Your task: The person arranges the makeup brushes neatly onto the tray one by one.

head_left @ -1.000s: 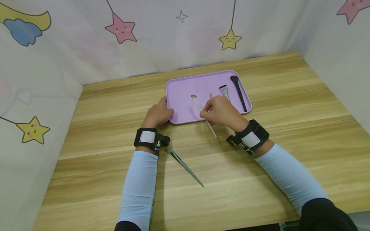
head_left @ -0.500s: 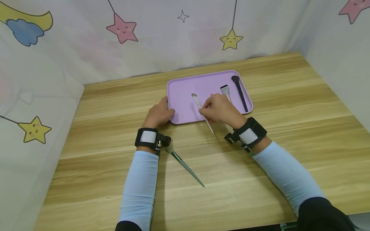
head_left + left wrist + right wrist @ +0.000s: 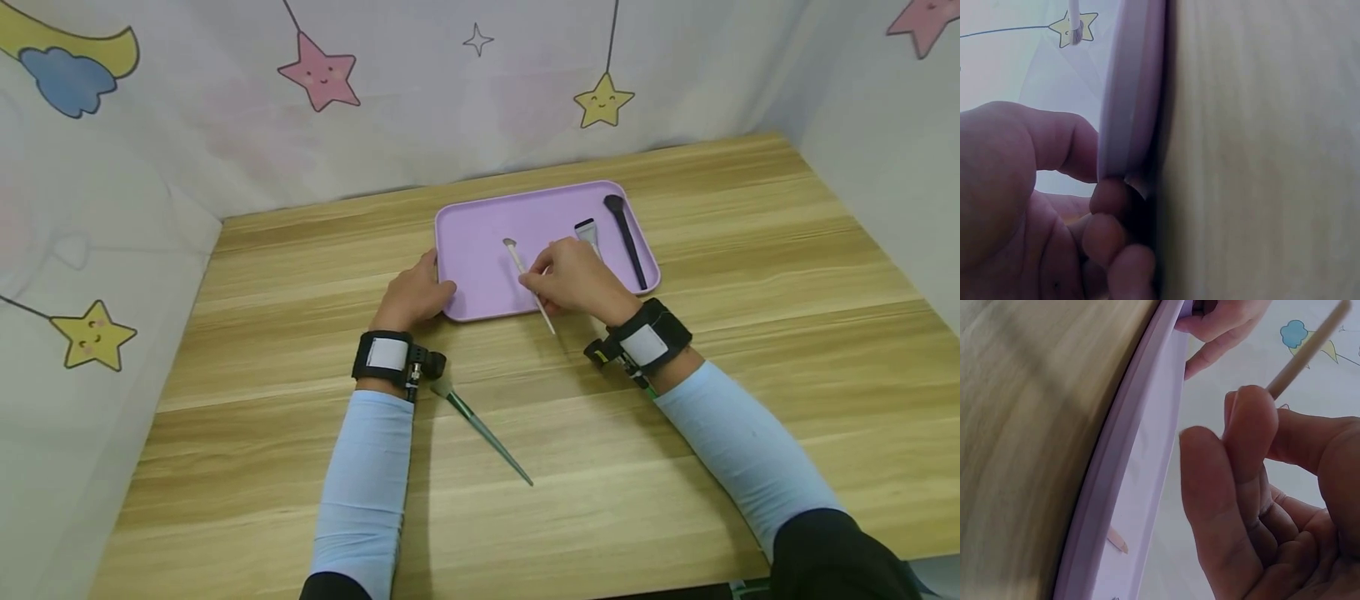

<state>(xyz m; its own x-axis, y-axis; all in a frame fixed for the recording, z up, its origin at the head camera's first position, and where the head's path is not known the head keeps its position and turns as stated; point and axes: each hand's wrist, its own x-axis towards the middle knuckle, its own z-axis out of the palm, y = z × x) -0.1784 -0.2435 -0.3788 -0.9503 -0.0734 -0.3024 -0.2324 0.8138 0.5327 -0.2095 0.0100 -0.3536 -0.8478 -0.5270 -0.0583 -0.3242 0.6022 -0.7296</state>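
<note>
My right hand [image 3: 573, 279] pinches a thin makeup brush [image 3: 519, 256] with a pale handle and small brown bristles, over the near edge of the lilac tray [image 3: 480, 218]. In the right wrist view, its handle [image 3: 1310, 350] slants up from between thumb and fingertips. My left hand [image 3: 414, 293] grips the tray's left near corner, thumb at the rim and fingers curled by its underside in the left wrist view. Inside the tray lie a black brush [image 3: 627, 242] and a flat-headed grey brush [image 3: 586, 230], its lower part hidden by my right hand. A pinkish-brown tip [image 3: 1118, 541] shows in the right wrist view.
A green-handled makeup brush [image 3: 483, 433] lies on the wooden table [image 3: 262, 467], its bristles beside the left wrist's camera [image 3: 431, 364]. A white curtain with stars [image 3: 450, 108] stands behind the table, with pale walls at both sides.
My right hand has shifted slightly away from me with the pale brush, whose lower end has drawn nearer the tray. The pinkish-brown tip is now covered in the head view. My left hand stays put.
</note>
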